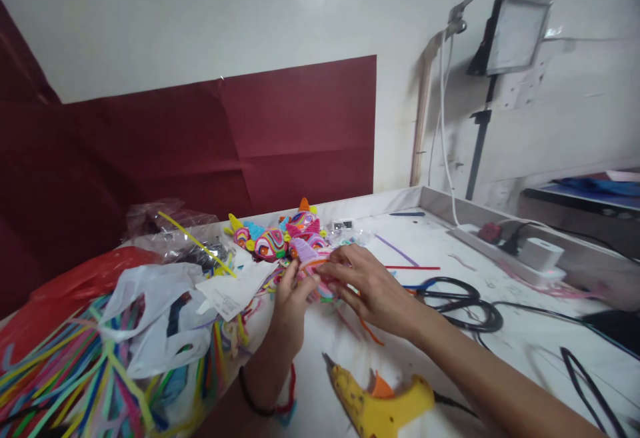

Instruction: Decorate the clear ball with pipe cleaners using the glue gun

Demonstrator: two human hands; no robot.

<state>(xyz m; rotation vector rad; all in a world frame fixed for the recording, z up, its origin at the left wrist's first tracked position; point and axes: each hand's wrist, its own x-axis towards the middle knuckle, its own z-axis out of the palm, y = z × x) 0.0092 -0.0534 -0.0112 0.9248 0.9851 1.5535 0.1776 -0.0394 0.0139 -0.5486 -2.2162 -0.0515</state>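
My left hand (291, 305) and my right hand (373, 288) meet over a pink pipe-cleaner craft (314, 257), which both grip with fingers and thumbs. An orange pipe cleaner (370, 333) runs across it under my right fingers, and its loose end hangs below that hand. Fingers hide much of the craft. Just behind are several colourful pipe-cleaner fish-like figures (270, 243) with coloured fins. A yellow glue gun (373, 405) lies on its side on the white table (310, 385), in front of my hands, nozzle pointing left and away.
Bundles of coloured pipe cleaners (75, 371), a white plastic bag (155, 311) and a red bag (90, 285) fill the left side. A paper slip (233, 291) lies near my left hand. To the right are a coiled black cable (465, 305) and a power strip (510, 258).
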